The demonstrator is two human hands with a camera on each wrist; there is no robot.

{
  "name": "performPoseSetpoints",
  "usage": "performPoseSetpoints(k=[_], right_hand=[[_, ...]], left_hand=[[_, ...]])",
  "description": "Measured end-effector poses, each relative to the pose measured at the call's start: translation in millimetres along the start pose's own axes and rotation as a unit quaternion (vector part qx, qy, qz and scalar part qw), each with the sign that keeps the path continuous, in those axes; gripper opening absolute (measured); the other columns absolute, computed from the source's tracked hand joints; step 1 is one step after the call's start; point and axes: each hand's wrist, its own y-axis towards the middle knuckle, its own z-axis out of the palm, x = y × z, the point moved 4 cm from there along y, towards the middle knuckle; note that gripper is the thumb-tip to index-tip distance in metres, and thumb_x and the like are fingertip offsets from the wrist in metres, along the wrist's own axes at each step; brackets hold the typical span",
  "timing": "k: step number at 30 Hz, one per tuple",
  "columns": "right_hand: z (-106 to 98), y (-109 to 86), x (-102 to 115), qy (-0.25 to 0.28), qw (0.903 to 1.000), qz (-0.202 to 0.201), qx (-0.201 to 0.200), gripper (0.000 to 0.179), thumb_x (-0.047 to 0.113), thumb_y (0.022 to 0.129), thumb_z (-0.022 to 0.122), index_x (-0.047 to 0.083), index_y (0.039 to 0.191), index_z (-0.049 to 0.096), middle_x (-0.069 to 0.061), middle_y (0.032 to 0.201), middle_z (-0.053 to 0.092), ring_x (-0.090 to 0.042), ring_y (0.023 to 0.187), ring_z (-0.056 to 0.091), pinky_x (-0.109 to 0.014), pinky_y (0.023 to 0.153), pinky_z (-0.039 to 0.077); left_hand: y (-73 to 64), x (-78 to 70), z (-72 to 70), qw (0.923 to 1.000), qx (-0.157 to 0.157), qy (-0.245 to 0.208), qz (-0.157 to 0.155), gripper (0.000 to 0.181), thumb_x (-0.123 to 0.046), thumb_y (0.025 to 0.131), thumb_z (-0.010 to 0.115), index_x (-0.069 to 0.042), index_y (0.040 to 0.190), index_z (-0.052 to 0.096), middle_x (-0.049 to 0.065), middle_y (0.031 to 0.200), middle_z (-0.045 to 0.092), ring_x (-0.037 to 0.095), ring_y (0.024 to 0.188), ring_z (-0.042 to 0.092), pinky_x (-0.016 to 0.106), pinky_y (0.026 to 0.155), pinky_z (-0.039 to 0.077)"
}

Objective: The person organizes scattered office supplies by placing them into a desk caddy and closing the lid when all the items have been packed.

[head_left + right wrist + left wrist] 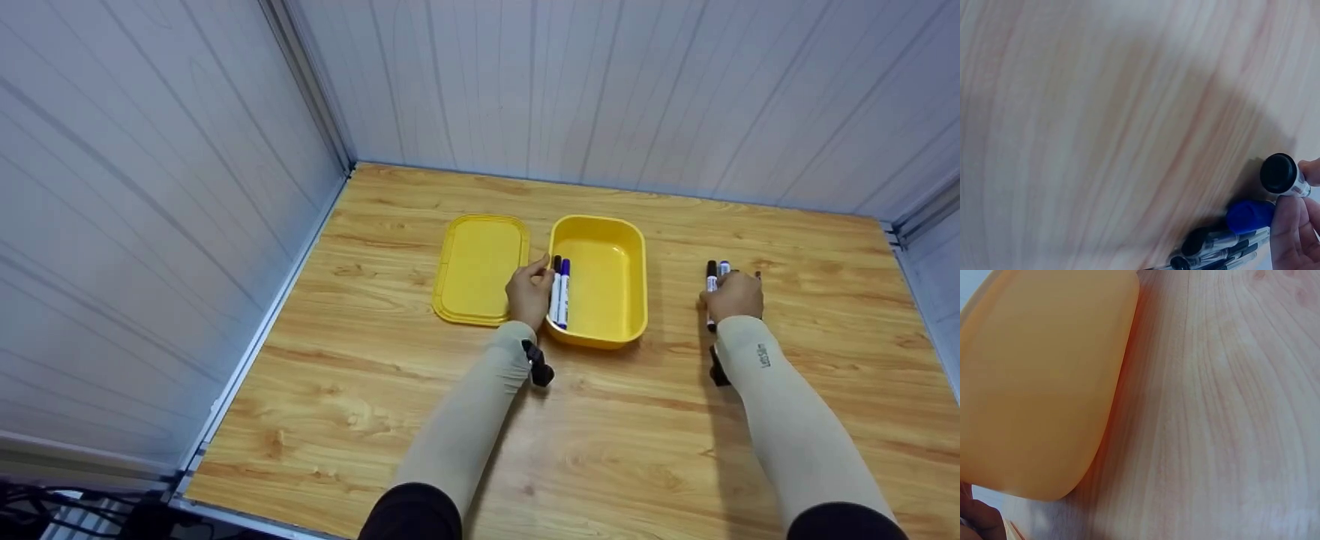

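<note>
A yellow plastic box [600, 281] stands uncovered on the table, with two markers, a black-capped one [556, 292] and a purple-capped one [564, 292], lying along its left wall inside. My left hand [531, 294] grips that left wall at the rim; the left wrist view shows the box's outer side [1044, 382] large, with a few fingers at the lower left corner. To the right of the box, my right hand [736, 295] pinches a black-capped marker [1279, 173] between thumb and fingers. Beside it lie a blue-capped marker [1249, 216] and several other pens [1207, 247], partly hidden by the hand.
A flat yellow lid [481, 262] lies just left of the box, close to my left hand. White panel walls [600, 90] enclose the wooden table [360, 375] at the back and sides. Dark cables [67, 506] show past the front left corner.
</note>
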Motion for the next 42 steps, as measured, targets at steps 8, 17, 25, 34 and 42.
performPoseSetpoints(k=[8,17,25,34,42], right_hand=[[-3,-1.8,2,0.020,0.9996,0.017,0.011,0.042,0.014,0.085,0.060,-0.010,0.119,0.052,-0.028,0.112,0.053,-0.038,0.099,0.053,-0.046,0.077,0.046],[-7,0.1,6,0.034,0.9992,0.022,0.009,0.047,0.015,0.084,0.062,-0.008,0.123,0.049,-0.027,0.117,0.051,-0.039,0.103,0.051,-0.047,0.080,0.045],[-13,-2.2,8,0.061,0.9976,0.031,-0.001,0.046,0.014,0.084,0.063,-0.007,0.123,0.049,-0.025,0.115,0.053,-0.035,0.099,0.053,-0.044,0.078,0.047],[-24,-2.5,15,0.069,0.9973,0.022,-0.012,0.049,0.015,0.084,0.064,-0.008,0.124,0.048,-0.025,0.116,0.052,-0.036,0.099,0.054,-0.043,0.077,0.047],[-30,0.1,17,0.065,0.9972,0.012,-0.036,0.047,0.016,0.082,0.066,-0.008,0.120,0.052,-0.025,0.110,0.056,-0.035,0.095,0.056,-0.042,0.076,0.048]], left_hand=[[0.6,-1.3,0.8,1.0000,0.000,-0.006,0.001,0.030,-0.013,0.084,0.064,-0.016,0.114,0.064,-0.005,0.083,0.057,0.008,0.076,0.052,0.019,0.063,0.044],[-1.3,-0.2,0.8,0.9999,0.000,-0.012,-0.009,0.030,-0.014,0.084,0.064,-0.017,0.114,0.064,-0.005,0.084,0.057,0.008,0.077,0.052,0.020,0.066,0.044],[-0.1,1.2,1.2,1.0000,-0.008,-0.002,0.001,0.030,-0.014,0.083,0.064,-0.017,0.113,0.065,-0.005,0.083,0.058,0.007,0.077,0.053,0.020,0.068,0.044],[3.0,2.1,1.6,0.9999,-0.016,-0.002,0.002,0.029,-0.013,0.082,0.066,-0.018,0.110,0.066,-0.005,0.082,0.058,0.007,0.077,0.054,0.020,0.071,0.043],[1.7,1.8,2.2,0.9999,-0.016,0.004,0.004,0.030,-0.013,0.082,0.066,-0.016,0.111,0.065,-0.004,0.082,0.059,0.009,0.077,0.054,0.021,0.070,0.043]])
